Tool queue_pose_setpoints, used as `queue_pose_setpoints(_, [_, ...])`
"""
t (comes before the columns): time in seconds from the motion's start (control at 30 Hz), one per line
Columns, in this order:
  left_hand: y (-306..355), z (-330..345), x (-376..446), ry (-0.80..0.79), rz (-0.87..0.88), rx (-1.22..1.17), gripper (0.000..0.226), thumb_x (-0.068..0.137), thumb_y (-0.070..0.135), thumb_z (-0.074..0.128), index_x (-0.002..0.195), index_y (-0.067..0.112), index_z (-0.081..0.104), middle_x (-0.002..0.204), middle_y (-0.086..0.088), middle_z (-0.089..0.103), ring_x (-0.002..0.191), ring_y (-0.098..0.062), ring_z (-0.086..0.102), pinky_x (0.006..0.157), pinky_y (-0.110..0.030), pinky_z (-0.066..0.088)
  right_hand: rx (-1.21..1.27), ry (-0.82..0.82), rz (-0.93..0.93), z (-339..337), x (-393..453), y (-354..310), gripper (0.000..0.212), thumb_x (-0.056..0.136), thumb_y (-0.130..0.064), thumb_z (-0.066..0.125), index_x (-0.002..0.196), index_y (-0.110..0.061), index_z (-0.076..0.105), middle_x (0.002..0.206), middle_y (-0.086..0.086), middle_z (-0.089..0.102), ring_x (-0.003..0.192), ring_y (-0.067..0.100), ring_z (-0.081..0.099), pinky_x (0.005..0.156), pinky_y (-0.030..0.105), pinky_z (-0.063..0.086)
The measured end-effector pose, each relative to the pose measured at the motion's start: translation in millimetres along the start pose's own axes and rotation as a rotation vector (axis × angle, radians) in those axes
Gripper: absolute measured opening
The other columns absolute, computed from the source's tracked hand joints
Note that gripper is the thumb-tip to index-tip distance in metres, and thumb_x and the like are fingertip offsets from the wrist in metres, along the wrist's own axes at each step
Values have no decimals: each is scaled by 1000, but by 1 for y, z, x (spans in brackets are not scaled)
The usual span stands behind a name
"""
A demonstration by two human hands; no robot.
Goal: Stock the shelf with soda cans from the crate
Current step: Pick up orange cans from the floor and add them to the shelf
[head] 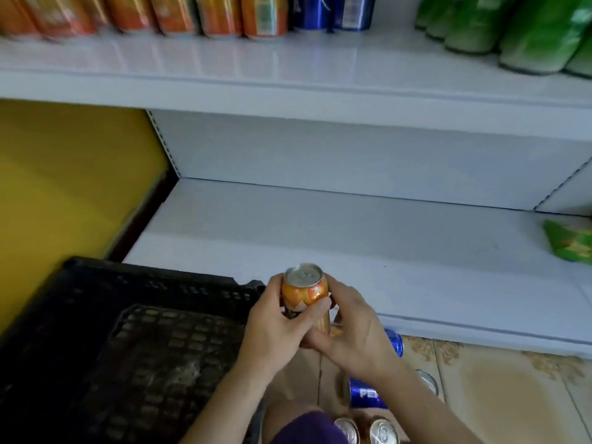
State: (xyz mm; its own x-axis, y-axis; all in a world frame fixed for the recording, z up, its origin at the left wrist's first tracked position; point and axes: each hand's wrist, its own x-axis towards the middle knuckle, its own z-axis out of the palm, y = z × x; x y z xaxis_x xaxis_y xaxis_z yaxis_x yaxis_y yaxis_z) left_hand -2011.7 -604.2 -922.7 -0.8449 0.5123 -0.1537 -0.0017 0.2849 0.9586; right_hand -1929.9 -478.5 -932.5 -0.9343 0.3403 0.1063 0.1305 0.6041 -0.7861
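Observation:
An orange soda can is upright in both my hands, just in front of the lower white shelf. My left hand grips it from the left and my right hand curls round it from the right. The black plastic crate lies at the lower left, its inside bare as far as I see. The upper shelf holds a row of orange cans, two blue cans and green bottles.
On the tiled floor under my right arm lie blue cans and two upright can tops. A green packet lies at the lower shelf's right end. A yellow wall stands left of the shelving.

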Motion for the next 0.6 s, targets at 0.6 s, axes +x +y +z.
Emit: queue_pose_setpoints(0.6, [212, -198, 43, 393, 392, 223, 48, 106, 46, 33, 106, 14, 69, 104, 0, 69, 100, -16, 59, 84, -32, 42, 65, 322, -309, -45, 134, -259, 74, 73, -37, 78, 132, -44, 33, 99, -30, 58, 94, -10, 58, 69, 14, 49])
